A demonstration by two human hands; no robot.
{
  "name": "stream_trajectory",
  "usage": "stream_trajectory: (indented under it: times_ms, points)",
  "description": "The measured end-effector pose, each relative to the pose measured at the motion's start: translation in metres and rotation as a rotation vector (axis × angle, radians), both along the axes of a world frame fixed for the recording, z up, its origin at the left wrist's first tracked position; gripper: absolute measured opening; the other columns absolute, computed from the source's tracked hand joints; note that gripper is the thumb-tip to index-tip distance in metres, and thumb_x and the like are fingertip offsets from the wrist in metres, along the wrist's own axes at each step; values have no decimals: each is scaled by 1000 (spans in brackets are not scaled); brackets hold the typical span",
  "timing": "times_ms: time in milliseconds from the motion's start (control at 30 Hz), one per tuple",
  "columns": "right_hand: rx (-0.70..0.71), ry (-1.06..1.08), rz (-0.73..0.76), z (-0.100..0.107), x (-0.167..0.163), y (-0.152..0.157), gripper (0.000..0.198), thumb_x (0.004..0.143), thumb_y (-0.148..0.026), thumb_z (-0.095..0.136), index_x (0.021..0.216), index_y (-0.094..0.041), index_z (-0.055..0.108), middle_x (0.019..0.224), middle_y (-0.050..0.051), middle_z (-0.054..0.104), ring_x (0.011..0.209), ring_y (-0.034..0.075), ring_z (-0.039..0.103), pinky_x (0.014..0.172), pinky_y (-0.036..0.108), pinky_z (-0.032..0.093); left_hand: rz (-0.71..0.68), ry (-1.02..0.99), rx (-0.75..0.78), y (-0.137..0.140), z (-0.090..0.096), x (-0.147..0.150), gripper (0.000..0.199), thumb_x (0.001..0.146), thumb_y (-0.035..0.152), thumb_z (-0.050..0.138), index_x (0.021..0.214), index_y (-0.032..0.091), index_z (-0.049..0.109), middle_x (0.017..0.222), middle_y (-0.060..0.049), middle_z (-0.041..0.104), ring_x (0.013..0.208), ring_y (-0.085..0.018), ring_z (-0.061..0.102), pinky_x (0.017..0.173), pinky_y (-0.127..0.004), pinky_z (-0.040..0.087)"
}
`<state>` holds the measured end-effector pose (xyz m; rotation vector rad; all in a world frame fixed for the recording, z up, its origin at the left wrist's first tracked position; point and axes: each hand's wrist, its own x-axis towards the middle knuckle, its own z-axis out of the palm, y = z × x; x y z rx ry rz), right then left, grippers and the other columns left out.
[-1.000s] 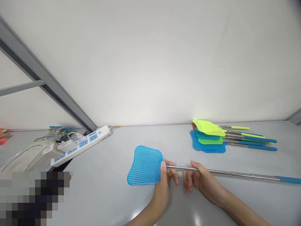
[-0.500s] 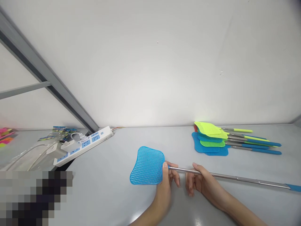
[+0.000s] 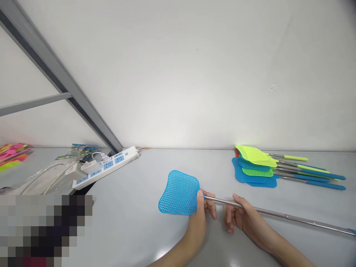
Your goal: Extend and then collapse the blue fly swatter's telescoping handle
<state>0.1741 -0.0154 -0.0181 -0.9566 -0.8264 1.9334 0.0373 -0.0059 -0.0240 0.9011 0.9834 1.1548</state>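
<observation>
A blue fly swatter [image 3: 179, 193] with a perforated head and a long extended metal rod lies across both hands. My left hand [image 3: 202, 207] is closed on it where the head meets the rod, thumb on top. Farther right along the rod, my right hand [image 3: 240, 213] grips it between the thumb and curled fingers. The rod runs to the right edge of the view, where a bit of its blue handle shows. Beyond my right hand lies a pile of fly swatters [image 3: 256, 155] in yellow, green and blue, with a little red at its left edge.
A white power strip [image 3: 125, 160] with plugs and cables stands at the left on the grey table [image 3: 125, 215]. Clear plastic packaging [image 3: 46, 170] and pink and yellow items [image 3: 13, 154] lie farther left. A grey metal frame [image 3: 66, 78] rises along the wall.
The whole scene has shifted slightly right in the view, as the camera turned a little left. Both hands keep their hold on the blue swatter.
</observation>
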Motion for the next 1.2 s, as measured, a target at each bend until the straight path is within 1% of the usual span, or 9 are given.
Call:
stream_trajectory:
  times_ms: [100,267,400,467,567,833,933,1067,1200]
  points:
    - [5,15,-1,0,0,-1,56,82,-45,22,51,-12,55,50,4,50,49,15,48,53,29,34,18,38,26,-1,0,-1,37,82,45,27,76,17,51,46,3,44,48,-11,42,58,-25,32]
    - [9,8,10,0,1,-1,55,82,-46,22,53,-12,55,50,4,50,49,15,48,54,30,34,-3,48,27,0,0,-2,37,82,43,26,77,17,51,47,3,44,48,-10,41,59,-24,32]
    - [1,38,73,0,5,0,55,82,-47,20,49,-14,51,50,4,50,51,16,50,58,32,35,0,55,11,0,2,-1,38,82,45,26,76,16,51,45,4,42,44,-9,38,53,-23,31]
    - [-1,72,108,-2,7,1,55,82,-47,19,45,-16,46,50,5,50,52,17,51,60,34,35,-18,44,2,-2,3,0,38,81,45,27,78,15,50,44,4,42,43,-9,38,52,-23,31]
    - [10,101,117,-5,8,1,55,82,-46,16,41,-17,41,49,6,51,53,19,51,61,36,35,-36,30,-2,-4,4,-1,38,81,46,26,80,16,49,44,4,43,42,-9,39,54,-24,32]
    - [21,117,106,-7,7,1,58,83,-45,12,42,-17,42,50,6,52,54,19,51,60,35,35,-117,0,-10,-7,1,0,40,82,47,19,86,17,45,43,4,47,41,-12,45,55,-27,34]
    - [21,116,94,-5,4,1,60,82,-47,10,41,-18,43,47,8,53,57,20,51,58,34,35,-132,-32,-17,-9,1,2,40,82,47,20,87,17,45,43,4,48,39,-12,46,54,-27,35]
    - [24,92,76,-3,1,0,62,81,-49,10,39,-18,42,45,9,54,58,20,52,57,32,35,-156,-117,-27,-11,1,5,38,82,46,21,88,16,44,43,4,48,38,-11,46,47,-25,35]
    - [25,84,64,-2,-1,-1,62,82,-48,11,38,-18,42,46,9,55,57,19,53,59,33,35,-161,-177,-35,-12,0,7,38,81,47,24,86,16,44,43,4,46,36,-11,45,41,-23,33]
